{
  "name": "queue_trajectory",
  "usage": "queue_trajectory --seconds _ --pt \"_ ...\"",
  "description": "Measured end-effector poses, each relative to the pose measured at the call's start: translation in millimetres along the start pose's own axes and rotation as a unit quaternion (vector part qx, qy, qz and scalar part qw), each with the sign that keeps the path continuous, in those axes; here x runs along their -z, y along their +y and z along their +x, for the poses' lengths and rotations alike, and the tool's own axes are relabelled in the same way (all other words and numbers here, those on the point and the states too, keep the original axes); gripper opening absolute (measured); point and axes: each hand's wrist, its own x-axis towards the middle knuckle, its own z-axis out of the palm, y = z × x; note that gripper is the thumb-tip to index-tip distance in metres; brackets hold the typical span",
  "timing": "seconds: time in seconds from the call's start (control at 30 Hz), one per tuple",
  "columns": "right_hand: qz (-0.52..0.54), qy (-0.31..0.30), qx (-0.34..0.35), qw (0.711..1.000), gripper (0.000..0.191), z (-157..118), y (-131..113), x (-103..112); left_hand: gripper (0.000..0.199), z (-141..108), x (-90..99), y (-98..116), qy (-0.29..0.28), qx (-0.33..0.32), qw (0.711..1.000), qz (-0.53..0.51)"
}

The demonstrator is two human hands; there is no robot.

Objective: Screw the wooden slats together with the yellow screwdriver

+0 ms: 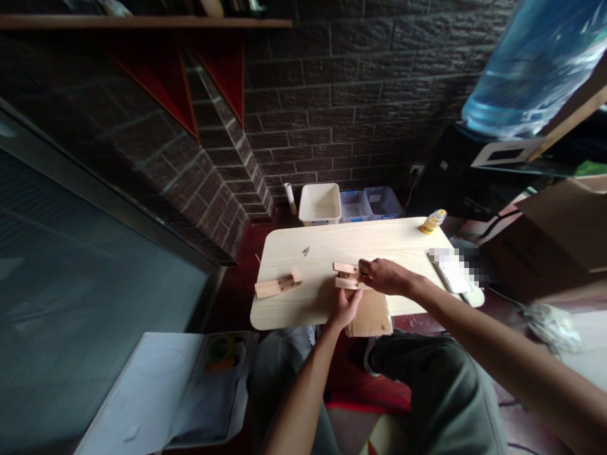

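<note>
My left hand (347, 308) grips a pale wooden assembly (347, 284) from below, at the table's near edge. The assembly has two short wooden arms with a gap between them. My right hand (379, 275) is closed at its right end, around what looks like a screwdriver (364, 273); only a bit of dark and yellow handle shows, and its tip is hidden. A sheet of cardboard (370, 315) lies under the work and juts past the table edge. To the left rests a similar wooden piece (277, 285) with dark holes. Small dark screws (306, 251) lie in a pile behind.
The light wooden table (327, 240) carries a yellow-capped clear container (432, 222) at its back right corner. Behind stand a white bin (320, 201) and blue-tinted plastic bins (355, 205). An open white case (190, 385) sits at lower left. A large water bottle (531, 76) stands upper right.
</note>
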Motion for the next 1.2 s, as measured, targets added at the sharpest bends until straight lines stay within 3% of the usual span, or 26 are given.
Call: queue_trajectory --seconds 0.23,0.47,0.63,0.87,1.2 --pt "0.013 -0.002 -0.014 1.0 0.033 -3.1 -11.3 3.3 0.05 -1.7 8.0 7.8 -0.029 0.021 0.999 0.001" --pt "-0.002 -0.003 -0.009 1.0 0.031 -8.8 -13.1 12.5 0.05 -3.4 9.2 17.9 -0.023 0.033 0.999 0.005" --pt "-0.029 0.0 -0.008 1.0 0.032 -8.2 -13.6 7.6 0.051 -6.0 4.6 13.7 -0.018 0.036 0.999 -0.01" --pt "-0.03 0.01 0.035 0.999 0.033 0.2 -3.5 4.3 0.058 -4.0 -4.3 7.0 -0.033 0.028 0.999 -0.013" --pt "-0.025 0.003 0.088 0.996 0.034 7.3 12.7 10.9 0.063 -3.9 -4.3 19.2 -0.027 0.026 0.999 -0.004"
